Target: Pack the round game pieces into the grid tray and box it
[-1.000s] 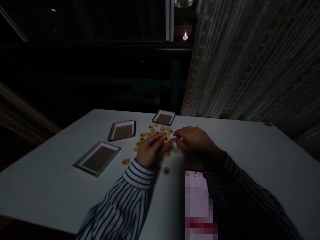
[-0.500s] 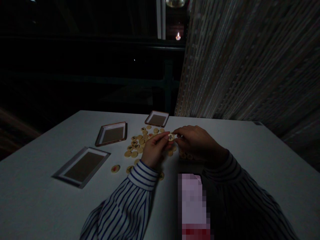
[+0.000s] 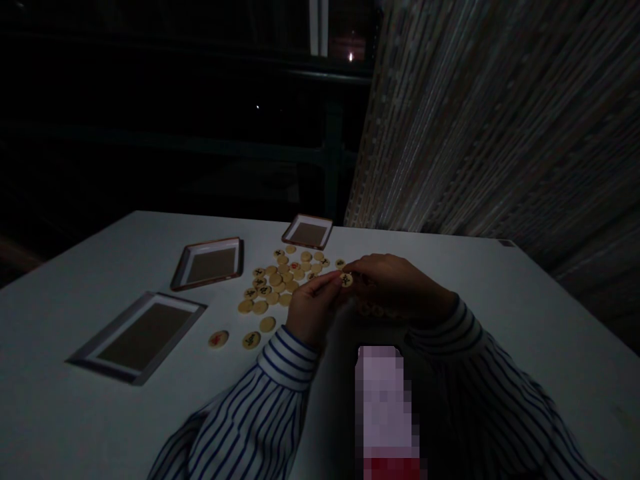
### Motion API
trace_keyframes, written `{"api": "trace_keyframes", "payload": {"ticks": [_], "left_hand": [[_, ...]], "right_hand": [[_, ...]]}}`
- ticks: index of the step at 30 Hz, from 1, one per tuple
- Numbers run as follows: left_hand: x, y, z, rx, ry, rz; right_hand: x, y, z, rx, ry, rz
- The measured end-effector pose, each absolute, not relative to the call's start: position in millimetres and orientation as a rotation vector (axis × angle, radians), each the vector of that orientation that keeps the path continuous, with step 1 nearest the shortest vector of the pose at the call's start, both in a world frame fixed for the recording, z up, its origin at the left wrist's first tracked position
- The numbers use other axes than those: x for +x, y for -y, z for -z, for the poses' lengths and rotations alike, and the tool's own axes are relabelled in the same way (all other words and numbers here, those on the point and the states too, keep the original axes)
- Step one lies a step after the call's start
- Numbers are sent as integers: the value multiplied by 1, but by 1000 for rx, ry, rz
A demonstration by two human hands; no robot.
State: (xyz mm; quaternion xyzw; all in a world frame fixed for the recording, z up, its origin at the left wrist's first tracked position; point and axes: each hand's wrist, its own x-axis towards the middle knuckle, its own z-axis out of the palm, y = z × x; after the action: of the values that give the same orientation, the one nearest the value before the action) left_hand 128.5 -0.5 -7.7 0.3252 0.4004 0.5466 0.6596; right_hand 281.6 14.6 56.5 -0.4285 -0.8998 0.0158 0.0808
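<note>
Between my two hands is a round wooden xiangqi piece (image 3: 346, 280) with a dark character facing me. My left hand (image 3: 314, 303) pinches its left edge between thumb and fingers. My right hand (image 3: 395, 283) is closed, palm down, with its fingertips at the top and right of the same piece; its thumb is in shadow. Loose xiangqi pieces (image 3: 275, 279) lie spread to the left of and beyond my left hand, some showing dark or red characters, others blank side up. More pieces (image 3: 377, 311) sit in shadow beneath my right hand, partly hidden.
An open shallow tray (image 3: 145, 333) lies at the left, a copper-edged one (image 3: 210, 263) behind it and a smaller one (image 3: 307, 231) near the far edge. A phone (image 3: 385, 400) with a blurred screen lies in front of me. String curtains (image 3: 475, 120) hang behind the white table (image 3: 500, 320).
My view has shifted a little, so the trays and loose pieces appear farther left. Both hands stay together at the piece, and my right fingertips now reach over its top edge.
</note>
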Motion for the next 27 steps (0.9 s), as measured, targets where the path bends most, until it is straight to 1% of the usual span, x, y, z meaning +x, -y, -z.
{"api": "trace_keyframes", "payload": {"ticks": [4,10,19,22,27], "left_hand": [[130,3,7,762,-972,-1247],[132,3,12,844,-1026,-1227],[131,3,14,1015,-1099,-1216],[130,3,17,1180,-1215,-1180],[129,2,30,1669,-1356,-1177]], "right_hand": [[281,-16,-55,-1278,2726,-89],[282,-16,-54,-1313,2748,-18],[282,-15,-64,-1383,2771,-82],[286,-16,-65,-1446,2778,-73],[296,-22,-60,-1577,2797,-112]]}}
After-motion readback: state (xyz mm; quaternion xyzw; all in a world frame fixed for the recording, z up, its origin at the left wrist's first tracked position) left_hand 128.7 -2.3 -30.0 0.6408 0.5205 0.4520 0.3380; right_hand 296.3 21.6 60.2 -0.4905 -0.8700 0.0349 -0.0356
